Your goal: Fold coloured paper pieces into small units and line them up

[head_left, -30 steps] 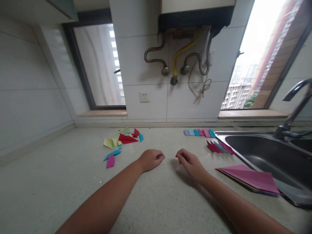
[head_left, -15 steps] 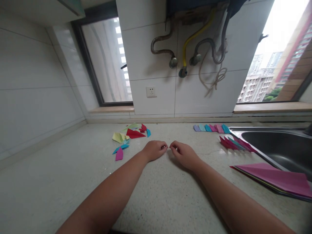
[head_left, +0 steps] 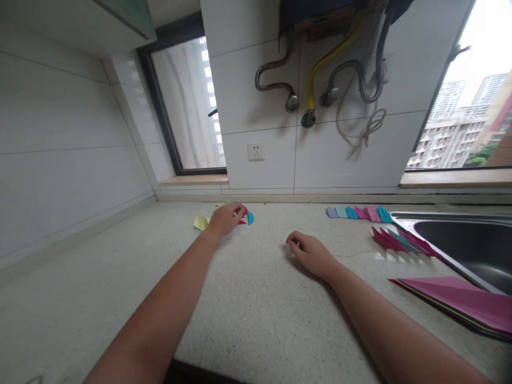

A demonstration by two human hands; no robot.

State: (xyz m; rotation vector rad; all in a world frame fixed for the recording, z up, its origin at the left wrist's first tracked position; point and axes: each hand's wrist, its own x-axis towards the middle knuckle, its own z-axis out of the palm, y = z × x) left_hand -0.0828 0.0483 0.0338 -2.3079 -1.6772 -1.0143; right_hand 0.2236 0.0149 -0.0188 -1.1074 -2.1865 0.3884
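Observation:
My left hand (head_left: 226,217) lies over a small heap of folded paper pieces at the back left of the counter. Its fingers curl together beside a red folded paper piece (head_left: 244,209); whether they grip it is hidden. A blue folded piece (head_left: 250,217) rests just right of the fingertips, and a yellow folded piece (head_left: 200,223) shows left of the wrist. The hand and forearm cover the rest of the heap. Over the middle of the counter, my right hand (head_left: 309,252) is closed, thumb and fingers pinched. Anything between them is too small to make out.
Several folded papers (head_left: 351,213) line the back right, with a row of pointed crimson and teal papers (head_left: 402,241) before them. A large pink folded stack (head_left: 452,298) lies in front of the steel sink (head_left: 408,216). Hoses (head_left: 316,66) hang above the wall socket (head_left: 256,152).
My left hand has left its place beside the right hand and moved left and back to the paper heap. My right hand keeps its pinch. The view has shifted slightly.

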